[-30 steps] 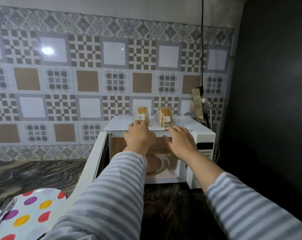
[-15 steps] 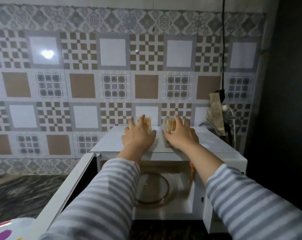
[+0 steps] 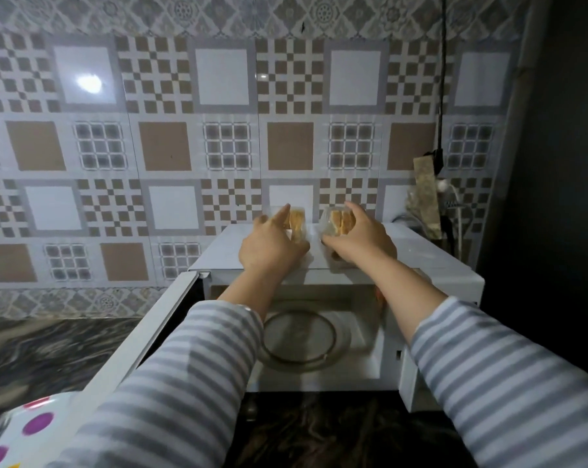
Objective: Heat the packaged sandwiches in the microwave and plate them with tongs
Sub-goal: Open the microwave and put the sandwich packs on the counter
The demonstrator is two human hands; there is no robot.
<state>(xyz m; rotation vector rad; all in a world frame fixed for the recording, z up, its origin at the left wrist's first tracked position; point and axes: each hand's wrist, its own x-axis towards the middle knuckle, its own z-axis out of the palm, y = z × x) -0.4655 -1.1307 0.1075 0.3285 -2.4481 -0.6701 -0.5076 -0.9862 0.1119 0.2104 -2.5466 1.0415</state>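
Two packaged sandwiches stand on the flat top of the white microwave, toward its back edge near the tiled wall: the left sandwich pack and, just beside it with a small gap between, the right sandwich pack, each a clear wrapper over yellow-brown bread. Judging by this, the task is at its very start: the microwave door is already swung open to the left and the glass turntable inside is bare, but neither pack is in the cavity yet, so loading, heating and plating all remain. The left hand is at the left pack, forefinger stretched up along its left face and the thumb side against its lower front; the grip looks loose and partly open, and I cannot tell whether it has truly closed on the pack. The right hand is curled over the right pack, fingers round its right side and thumb underneath at the front, holding it. A polka-dot plate shows at the lower left corner on the dark marbled counter; tongs cannot be made out here
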